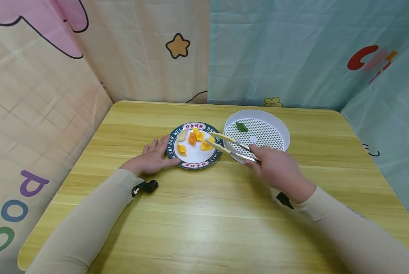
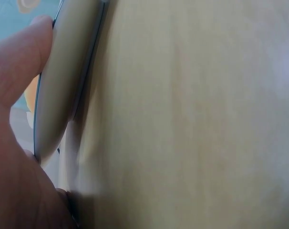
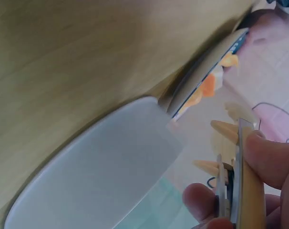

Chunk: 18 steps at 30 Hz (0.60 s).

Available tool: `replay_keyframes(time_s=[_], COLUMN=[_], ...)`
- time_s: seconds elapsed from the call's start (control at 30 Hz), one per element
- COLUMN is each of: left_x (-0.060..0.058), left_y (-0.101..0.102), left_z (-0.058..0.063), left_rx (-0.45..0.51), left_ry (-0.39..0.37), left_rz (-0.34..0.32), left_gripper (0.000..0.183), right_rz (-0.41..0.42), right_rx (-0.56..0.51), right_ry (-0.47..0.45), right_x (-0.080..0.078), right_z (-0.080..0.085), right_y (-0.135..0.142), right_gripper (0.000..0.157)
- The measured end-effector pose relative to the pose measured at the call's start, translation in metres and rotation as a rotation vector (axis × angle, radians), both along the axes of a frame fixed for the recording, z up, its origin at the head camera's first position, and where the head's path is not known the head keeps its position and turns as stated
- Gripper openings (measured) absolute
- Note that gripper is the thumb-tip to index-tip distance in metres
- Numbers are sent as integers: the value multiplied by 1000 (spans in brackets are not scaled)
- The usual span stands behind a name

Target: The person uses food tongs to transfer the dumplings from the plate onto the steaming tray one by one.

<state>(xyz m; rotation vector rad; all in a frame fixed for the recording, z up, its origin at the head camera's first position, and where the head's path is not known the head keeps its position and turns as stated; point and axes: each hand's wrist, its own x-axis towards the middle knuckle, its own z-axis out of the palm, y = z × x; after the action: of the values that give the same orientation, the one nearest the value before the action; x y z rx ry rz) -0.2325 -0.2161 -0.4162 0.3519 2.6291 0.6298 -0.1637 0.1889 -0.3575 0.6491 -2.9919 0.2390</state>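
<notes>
My left hand [image 1: 153, 155] lies at the left edge of a round plate [image 1: 197, 156] with a dark patterned rim. Its fingers are spread along the edge, and the thumb touches the near rim. On the plate sit several small dumpling-shaped pieces: yellow ones [image 1: 181, 149], an orange one [image 1: 192, 139] and a whitish one [image 1: 182, 135]. My right hand [image 1: 279, 167] grips metal tongs [image 1: 221, 148] with pale tips. The tips are parted over the plate's right side, near a yellow piece [image 1: 208, 145]. In the right wrist view, thumb and fingers squeeze the tongs' handle [image 3: 252, 176].
Right of the plate stands a white perforated basket [image 1: 285, 131], with a green piece [image 1: 241, 126] inside. Both stand on a wooden table [image 1: 197, 220]. Printed curtains [image 1: 276, 53] hang behind the table and along its sides.
</notes>
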Motion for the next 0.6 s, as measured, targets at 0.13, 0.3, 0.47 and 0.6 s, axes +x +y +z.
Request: replay_keyframes(time_s=[0.13,0.3,0.47,0.6], left_x=[0,0,0,1], left_y=[0,0,1,0], left_z=[0,-1,-1,-1], left_rx=[4,6,-2,-5], left_ry=[1,3,0,0], left_rz=[2,-3,-5,-2], left_gripper=[117,117,116,116], right_rz=[37,42,32,28], right_rx=[16,40,59,76], right_ry=[39,64,69,63], right_x=[1,2,6,8], right_z=[-4,-6,-4,-3], right_y=[-7,-12,-19,-26], right_gripper=[37,37,32,33])
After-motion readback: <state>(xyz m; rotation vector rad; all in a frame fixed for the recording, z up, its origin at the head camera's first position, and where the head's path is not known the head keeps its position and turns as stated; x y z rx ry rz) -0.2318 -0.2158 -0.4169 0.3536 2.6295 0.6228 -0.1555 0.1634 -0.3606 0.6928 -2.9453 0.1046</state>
